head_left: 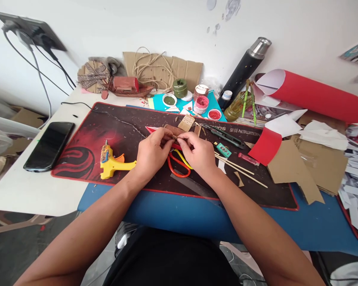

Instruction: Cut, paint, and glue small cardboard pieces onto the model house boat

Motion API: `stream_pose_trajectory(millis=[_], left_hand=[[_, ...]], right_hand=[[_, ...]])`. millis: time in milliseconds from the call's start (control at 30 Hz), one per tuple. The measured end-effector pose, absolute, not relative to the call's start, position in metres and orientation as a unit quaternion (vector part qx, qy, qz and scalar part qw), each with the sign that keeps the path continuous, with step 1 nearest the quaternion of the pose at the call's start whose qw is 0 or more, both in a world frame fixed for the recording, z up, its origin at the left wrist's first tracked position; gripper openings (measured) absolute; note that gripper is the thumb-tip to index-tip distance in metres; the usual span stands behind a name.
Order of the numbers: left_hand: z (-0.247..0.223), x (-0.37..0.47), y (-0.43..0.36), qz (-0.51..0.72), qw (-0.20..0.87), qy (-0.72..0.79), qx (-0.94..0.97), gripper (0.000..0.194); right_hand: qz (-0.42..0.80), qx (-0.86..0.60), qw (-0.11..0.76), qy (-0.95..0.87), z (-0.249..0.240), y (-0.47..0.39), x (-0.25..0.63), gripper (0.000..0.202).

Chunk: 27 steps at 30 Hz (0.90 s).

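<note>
My left hand (pixel 154 150) and my right hand (pixel 198 153) meet over the middle of the dark desk mat, fingertips pinched together. Between them is a small thin brown piece (pixel 175 137), mostly covered by the fingers, so its kind is unclear. Just beneath the hands lie scissors (pixel 179 174) with red and yellow handle loops. Behind the fingertips are a brown cardboard piece (pixel 186 122) with printed letters and a red pointed thing (pixel 151 129), partly hidden. Beside my left wrist a yellow hot glue gun (pixel 115 165) rests on the mat.
A dark utility knife (pixel 225 135), wooden sticks (pixel 244 171) and cardboard (pixel 298 163) lie to the right. Open paint pots (pixel 201 104), a small model boat (pixel 128 87) and a black flask (pixel 241 69) stand along the wall. A phone (pixel 49 146) lies at left.
</note>
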<state>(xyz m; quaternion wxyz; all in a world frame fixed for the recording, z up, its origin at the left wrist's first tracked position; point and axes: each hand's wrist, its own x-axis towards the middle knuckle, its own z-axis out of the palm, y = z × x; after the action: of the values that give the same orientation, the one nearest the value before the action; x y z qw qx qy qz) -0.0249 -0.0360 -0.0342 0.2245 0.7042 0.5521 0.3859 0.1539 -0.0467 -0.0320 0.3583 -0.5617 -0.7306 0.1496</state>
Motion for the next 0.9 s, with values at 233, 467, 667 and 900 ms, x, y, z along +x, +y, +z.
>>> stream_pose_trajectory(millis=[233, 467, 667, 900], left_hand=[[-0.0325, -0.0241, -0.0362, 0.386, 0.227, 0.555, 0.701, 0.009], [-0.0335, -0.0242, -0.0361, 0.391, 0.228, 0.552, 0.700, 0.011], [-0.0358, -0.0247, -0.0372, 0.393, 0.225, 0.558, 0.695, 0.027], [-0.0365, -0.0250, -0.0378, 0.377, 0.210, 0.567, 0.702, 0.025]], right_hand=[[0.151, -0.561, 0.364, -0.728, -0.0330, -0.0474, 0.1538, 0.019], [0.142, -0.564, 0.357, -0.731, -0.0343, -0.0464, 0.1528, 0.018], [0.143, -0.556, 0.369, -0.731, -0.0351, -0.0460, 0.1524, 0.018], [0.136, -0.559, 0.367, -0.731, -0.0371, -0.0465, 0.1530, 0.021]])
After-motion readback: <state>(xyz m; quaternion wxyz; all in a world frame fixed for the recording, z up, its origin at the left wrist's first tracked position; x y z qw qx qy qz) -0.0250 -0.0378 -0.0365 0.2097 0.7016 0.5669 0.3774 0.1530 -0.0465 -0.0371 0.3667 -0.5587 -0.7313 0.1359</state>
